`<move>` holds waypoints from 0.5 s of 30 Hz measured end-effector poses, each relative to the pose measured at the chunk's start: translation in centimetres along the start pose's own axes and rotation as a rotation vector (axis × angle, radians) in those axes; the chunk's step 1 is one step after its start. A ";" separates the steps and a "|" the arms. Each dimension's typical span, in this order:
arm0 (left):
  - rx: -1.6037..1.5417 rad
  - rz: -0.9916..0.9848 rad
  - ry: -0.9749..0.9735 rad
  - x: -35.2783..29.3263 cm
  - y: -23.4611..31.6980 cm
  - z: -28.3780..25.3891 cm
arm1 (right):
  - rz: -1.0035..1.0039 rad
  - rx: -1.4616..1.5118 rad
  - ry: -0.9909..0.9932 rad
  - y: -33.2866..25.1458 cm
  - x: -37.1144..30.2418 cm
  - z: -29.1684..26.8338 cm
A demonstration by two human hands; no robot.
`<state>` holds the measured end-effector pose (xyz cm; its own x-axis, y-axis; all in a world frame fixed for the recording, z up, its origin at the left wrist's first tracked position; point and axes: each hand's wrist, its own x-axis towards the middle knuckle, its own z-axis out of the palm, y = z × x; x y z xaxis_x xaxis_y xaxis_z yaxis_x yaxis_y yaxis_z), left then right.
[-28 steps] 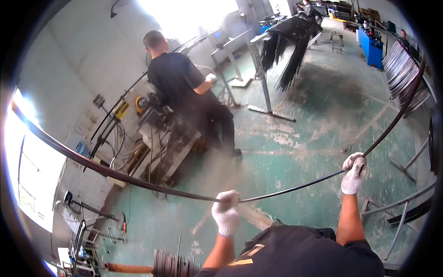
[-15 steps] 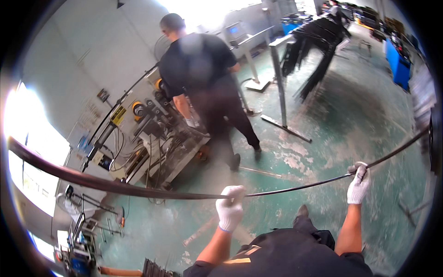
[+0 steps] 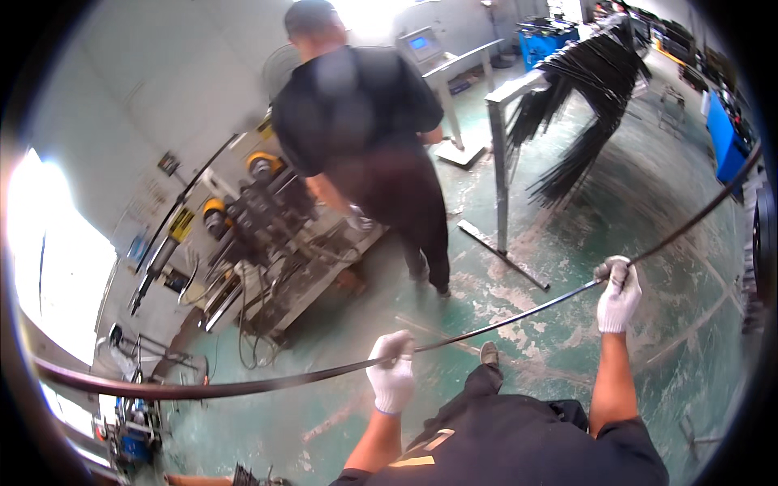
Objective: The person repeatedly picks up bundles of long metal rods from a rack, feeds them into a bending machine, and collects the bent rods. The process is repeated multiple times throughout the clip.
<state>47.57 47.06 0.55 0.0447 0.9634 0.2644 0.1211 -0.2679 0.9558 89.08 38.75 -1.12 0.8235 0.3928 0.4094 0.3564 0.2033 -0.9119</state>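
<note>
A long, thin dark strip [image 3: 502, 321] stretches in front of me from the left rim of the view to the upper right, bending with the lens. My left hand [image 3: 393, 371], in a white glove with grey fingertips, is closed around it left of the middle. Further right, my right hand [image 3: 618, 296] grips the same strip, gloved likewise. The strip slants, its right part higher than its left. Both its ends run to the edges of the picture, so I cannot make them out.
Ahead, a co-worker [image 3: 356, 121] in dark clothes stands beside a machine with rollers [image 3: 267, 219]. A metal rack [image 3: 500, 170] bears many hanging black strips [image 3: 567, 121]. Behind it stands a blue bin [image 3: 545, 44]; another blue container [image 3: 724, 134] is at the right. Green worn floor lies below.
My view has shifted, and the strip now slants more, its left part lower and its right part higher. One of my feet has come forward. Both hands keep their hold.
</note>
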 end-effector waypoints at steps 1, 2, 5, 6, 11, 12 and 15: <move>-0.002 -0.005 -0.012 1.8 -1.2 1.4 | -0.014 0.016 0.012 0.8 1.9 1.0; -0.011 0.002 -0.024 4.1 -2.6 2.9 | -0.012 -0.021 0.039 1.2 3.7 2.2; -0.160 0.011 -0.068 10.9 -2.5 7.1 | -0.039 -0.070 0.050 1.6 9.0 5.2; -0.203 0.012 -0.080 13.1 -2.1 8.5 | -0.027 -0.029 0.062 1.6 10.9 6.0; -0.311 -0.007 -0.116 22.6 0.1 16.2 | -0.015 0.041 0.103 3.5 19.0 7.5; -0.328 0.006 -0.125 23.9 0.9 17.6 | -0.004 0.029 0.115 4.2 20.4 7.9; -0.264 0.067 -0.114 27.0 0.6 21.1 | -0.011 0.059 0.097 7.4 24.3 8.5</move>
<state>69.75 72.65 5.53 0.1572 0.9320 0.3266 -0.1472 -0.3049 0.9409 107.92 57.41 2.30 0.8595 0.3022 0.4121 0.3414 0.2605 -0.9031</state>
